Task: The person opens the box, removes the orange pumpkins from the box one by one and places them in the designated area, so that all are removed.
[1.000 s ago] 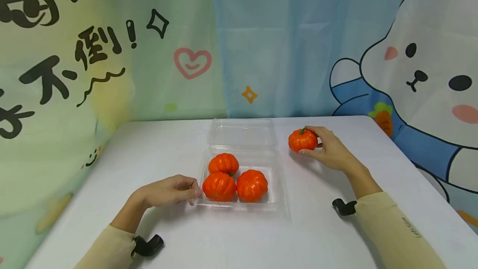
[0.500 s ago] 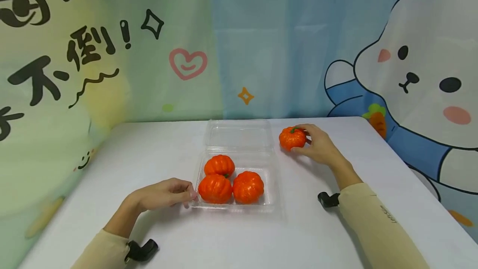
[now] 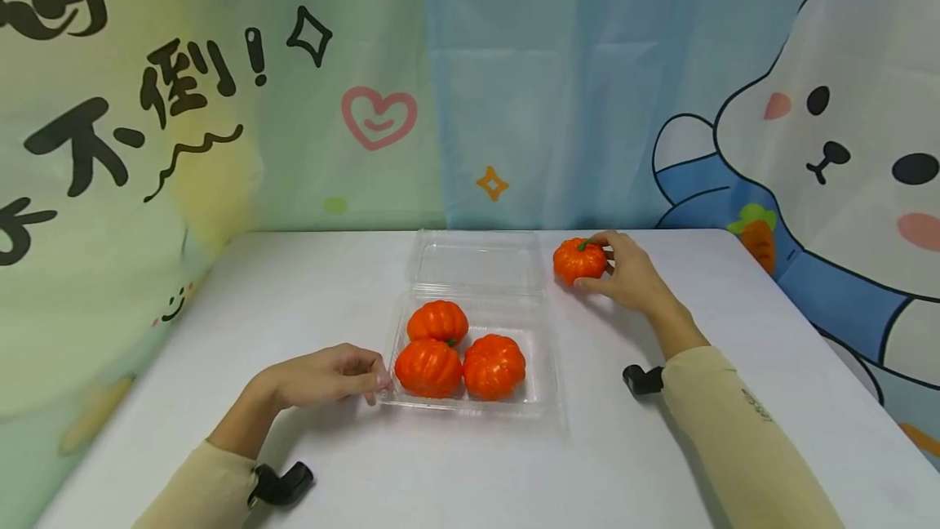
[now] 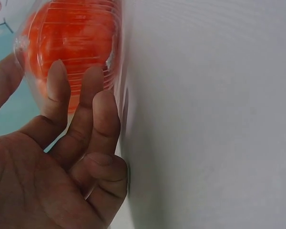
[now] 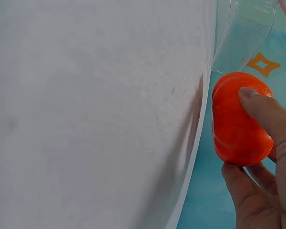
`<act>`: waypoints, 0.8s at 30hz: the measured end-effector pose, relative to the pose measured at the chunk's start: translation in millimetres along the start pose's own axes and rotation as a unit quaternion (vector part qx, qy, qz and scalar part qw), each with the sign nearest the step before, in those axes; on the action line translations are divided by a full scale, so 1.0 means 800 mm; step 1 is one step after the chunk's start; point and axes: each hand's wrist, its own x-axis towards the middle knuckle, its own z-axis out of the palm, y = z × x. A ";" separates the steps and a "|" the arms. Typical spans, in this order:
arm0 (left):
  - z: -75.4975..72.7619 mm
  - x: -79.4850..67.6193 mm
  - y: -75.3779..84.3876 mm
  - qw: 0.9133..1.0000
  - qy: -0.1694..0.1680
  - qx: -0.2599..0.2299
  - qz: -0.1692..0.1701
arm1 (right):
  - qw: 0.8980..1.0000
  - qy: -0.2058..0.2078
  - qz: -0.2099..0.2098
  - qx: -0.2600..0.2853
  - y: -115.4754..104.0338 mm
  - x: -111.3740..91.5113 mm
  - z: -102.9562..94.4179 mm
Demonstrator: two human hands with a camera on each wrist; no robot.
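Observation:
A small orange pumpkin (image 3: 579, 262) with a green stem is held in my right hand (image 3: 633, 276), just right of the open lid. In the right wrist view, thumb and fingers grip this pumpkin (image 5: 240, 119) from opposite sides. Three more pumpkins, among them the right one (image 3: 494, 367), sit in the base of a clear plastic clamshell box (image 3: 542, 349). At the box's front left corner, my left hand (image 3: 334, 378) holds the rim. The left wrist view shows its fingers (image 4: 57, 86) against the ribbed wall, the thumb up at the rim.
The box's transparent lid (image 3: 473, 260) lies folded back toward the far edge of the white table (image 3: 455, 472). Behind the table hangs a printed curtain (image 3: 507, 88). A black wrist camera (image 3: 282, 484) sticks out from the left sleeve, another (image 3: 642, 380) from the right.
My right hand has carried the pumpkin a little left, nearer to the lid. The left hand stays at the box's corner, and the head view has shifted slightly.

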 end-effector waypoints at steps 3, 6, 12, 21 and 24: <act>-0.002 -0.002 0.001 1.000 -0.002 -0.006 0.001 | 1.000 0.001 -0.003 -0.002 -0.001 0.003 0.002; -0.003 -0.003 0.001 1.000 -0.003 -0.009 0.006 | 1.000 0.000 -0.004 -0.002 -0.004 0.006 0.003; -0.003 -0.006 0.000 1.000 0.001 -0.008 0.015 | 1.000 -0.006 0.003 0.000 -0.006 0.010 0.007; -0.002 0.000 0.000 1.000 0.002 0.003 0.017 | 0.999 0.003 0.032 0.003 0.007 0.012 0.012; -0.002 0.003 0.000 1.000 0.001 0.001 0.017 | 0.999 0.006 0.036 0.008 0.011 0.015 0.012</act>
